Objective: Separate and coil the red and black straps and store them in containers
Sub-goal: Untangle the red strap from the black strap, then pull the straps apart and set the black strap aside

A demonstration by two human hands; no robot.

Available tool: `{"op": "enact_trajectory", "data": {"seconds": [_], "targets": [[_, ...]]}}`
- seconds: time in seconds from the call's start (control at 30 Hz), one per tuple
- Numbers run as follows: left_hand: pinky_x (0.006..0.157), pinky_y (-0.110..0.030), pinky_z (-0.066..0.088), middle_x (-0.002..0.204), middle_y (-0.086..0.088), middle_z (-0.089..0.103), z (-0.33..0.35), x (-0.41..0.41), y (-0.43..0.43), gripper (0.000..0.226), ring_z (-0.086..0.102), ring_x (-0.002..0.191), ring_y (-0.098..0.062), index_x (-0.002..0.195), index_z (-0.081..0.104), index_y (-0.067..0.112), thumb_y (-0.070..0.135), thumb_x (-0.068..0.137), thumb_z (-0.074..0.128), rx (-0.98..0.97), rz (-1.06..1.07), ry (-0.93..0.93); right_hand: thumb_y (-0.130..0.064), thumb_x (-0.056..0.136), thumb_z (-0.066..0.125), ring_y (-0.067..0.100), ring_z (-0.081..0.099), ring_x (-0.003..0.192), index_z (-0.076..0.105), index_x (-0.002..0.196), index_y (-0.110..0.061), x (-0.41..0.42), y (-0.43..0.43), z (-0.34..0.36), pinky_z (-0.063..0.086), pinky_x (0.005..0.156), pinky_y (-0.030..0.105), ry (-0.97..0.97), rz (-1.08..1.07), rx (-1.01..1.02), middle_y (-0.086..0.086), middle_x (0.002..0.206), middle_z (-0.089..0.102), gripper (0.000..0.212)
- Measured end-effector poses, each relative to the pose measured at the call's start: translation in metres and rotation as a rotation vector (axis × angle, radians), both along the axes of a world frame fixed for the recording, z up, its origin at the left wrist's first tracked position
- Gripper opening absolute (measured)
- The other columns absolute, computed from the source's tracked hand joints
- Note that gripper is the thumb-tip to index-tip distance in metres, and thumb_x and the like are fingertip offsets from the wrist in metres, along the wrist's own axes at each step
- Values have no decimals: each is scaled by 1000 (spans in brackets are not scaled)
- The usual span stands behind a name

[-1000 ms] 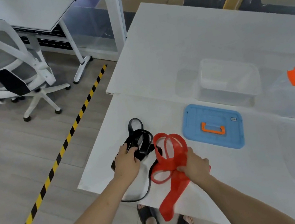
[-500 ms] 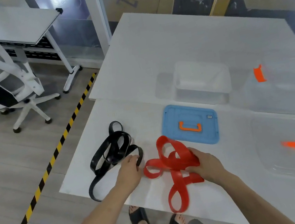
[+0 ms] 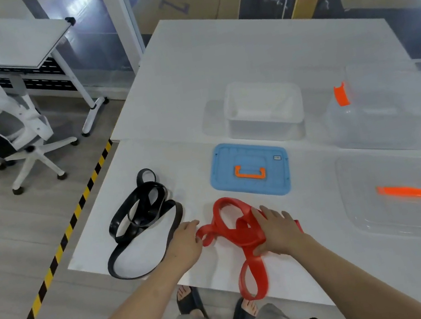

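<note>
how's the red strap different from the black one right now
Colour: the red strap against the black strap. The right hand grips the red strap; no hand clearly holds the black strap. The red strap is bunched tight; the black strap sprawls in wider loops. Both lie uncoiled on the table.

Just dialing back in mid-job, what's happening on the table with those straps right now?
A person is working on the red strap at the near edge of the table. Their right grip holds its bunched loops. The left grip touches its left end, though I can't tell if it pinches. The black strap lies loose to the left. The white tub sits open behind the blue lid; no strap is stored yet.
</note>
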State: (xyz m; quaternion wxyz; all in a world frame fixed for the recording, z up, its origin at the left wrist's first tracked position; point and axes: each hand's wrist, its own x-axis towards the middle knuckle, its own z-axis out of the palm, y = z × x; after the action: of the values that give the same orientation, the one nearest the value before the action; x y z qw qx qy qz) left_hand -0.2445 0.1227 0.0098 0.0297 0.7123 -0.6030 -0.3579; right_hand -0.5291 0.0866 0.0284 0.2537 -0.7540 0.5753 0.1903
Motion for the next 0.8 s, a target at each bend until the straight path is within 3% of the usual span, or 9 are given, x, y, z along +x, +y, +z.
{"op": "enact_trajectory", "data": {"seconds": [0.13, 0.27, 0.37, 0.43, 0.57, 0.8], "targets": [[118, -34, 38, 159, -8, 43, 7, -7, 2, 54, 43, 146, -25, 157, 42, 15, 18, 104, 49, -16, 25, 9, -84, 61, 70, 28, 34, 154, 19, 165, -28, 0, -1, 13, 18, 127, 56, -19, 53, -107, 2, 171, 29, 128], [117, -36, 40, 159, -9, 42, 13, -11, 3, 54, 45, 144, -25, 157, 41, 16, 19, 104, 50, -34, 41, 12, -93, 63, 57, 24, 58, 127, 43, 150, -30, 2, 1, 21, 37, 114, 47, -18, 82, -235, -6, 144, 57, 109], [116, -35, 41, 160, -9, 40, 18, -11, 4, 55, 43, 145, -25, 158, 40, 16, 17, 104, 50, -47, 44, 16, -92, 69, 54, 22, 62, 116, 48, 146, -28, 3, 3, 27, 45, 103, 41, -32, 65, -282, -7, 133, 61, 100], [115, -35, 42, 162, -8, 38, 22, -11, 4, 56, 42, 146, -25, 158, 38, 17, 17, 104, 49, -52, 46, 16, -92, 72, 52, 23, 60, 120, 47, 147, -29, 2, 4, 30, 45, 106, 42, -45, 52, -283, -5, 137, 60, 98], [116, -35, 41, 161, -9, 38, 27, -11, 4, 55, 42, 146, -26, 157, 39, 16, 17, 104, 49, -83, 48, 11, -89, 83, 44, 27, 35, 155, 36, 159, -29, 3, 3, 36, 25, 127, 53, -50, 30, -257, 1, 168, 37, 97], [117, -36, 39, 161, -8, 38, 28, -3, 9, 54, 39, 148, -26, 157, 40, 17, 15, 103, 48, -100, 80, 39, -79, 92, 39, 26, 44, 148, 44, 154, -29, 23, 2, 38, 33, 123, 48, -74, 46, -273, 0, 163, 45, 79]]}}
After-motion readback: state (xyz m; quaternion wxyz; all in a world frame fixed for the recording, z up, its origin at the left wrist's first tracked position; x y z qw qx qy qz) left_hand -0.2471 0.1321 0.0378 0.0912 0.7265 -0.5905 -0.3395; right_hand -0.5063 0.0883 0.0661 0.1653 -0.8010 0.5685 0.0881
